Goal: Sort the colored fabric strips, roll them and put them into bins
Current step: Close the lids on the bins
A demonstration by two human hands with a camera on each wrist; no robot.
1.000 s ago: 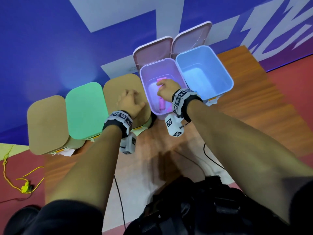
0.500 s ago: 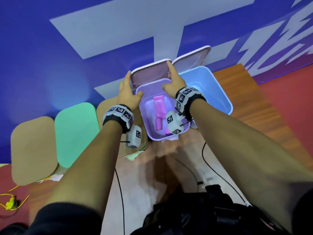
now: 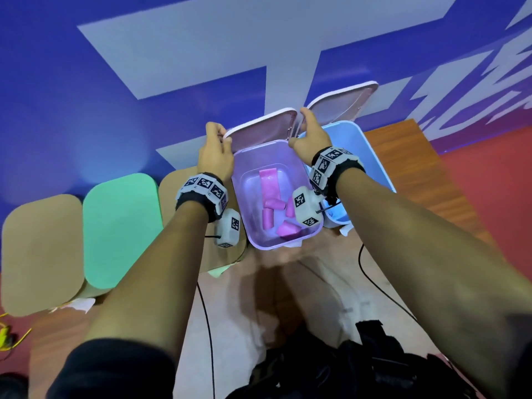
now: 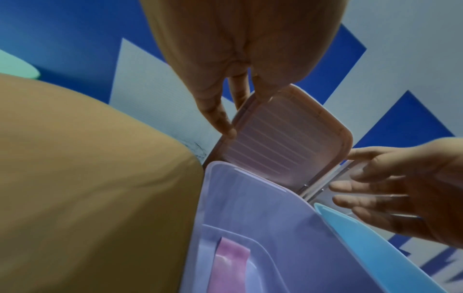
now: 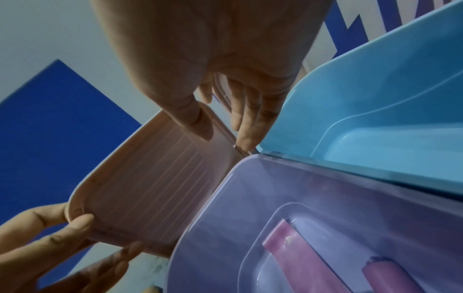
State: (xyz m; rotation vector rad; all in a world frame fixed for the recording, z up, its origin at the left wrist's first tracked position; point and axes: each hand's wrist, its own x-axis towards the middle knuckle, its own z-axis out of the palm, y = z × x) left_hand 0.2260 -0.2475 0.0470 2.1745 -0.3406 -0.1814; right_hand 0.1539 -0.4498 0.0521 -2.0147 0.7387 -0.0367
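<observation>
Both forearms are stretched forward over the purple bin (image 3: 312,231), which is taken as the landmark. The left hand (image 3: 215,152) is raised at the far left corner of the bin's pink lid (image 3: 260,129); the lid is stood open behind the bin, tilted back toward the blue and white wall (image 3: 115,82). In the left wrist view the lid's edge is pinched between thumb and fingers (image 4: 220,119). The right hand (image 3: 311,136) is set at the lid's far right corner, thumb on the ribbed inner face and fingers (image 5: 246,126) reaching down behind the edge, in a light grip. Pink fabric strips (image 3: 270,197) are seen inside the purple bin: several rolled ones near the front, one longer piece lying flat toward the back. A blue bin (image 3: 371,156), open, is touching the purple bin's right side. To its left, a tan lid (image 3: 172,197), a green lid (image 3: 121,226) and another tan lid (image 3: 40,254) are lined up, all closed.
</observation>
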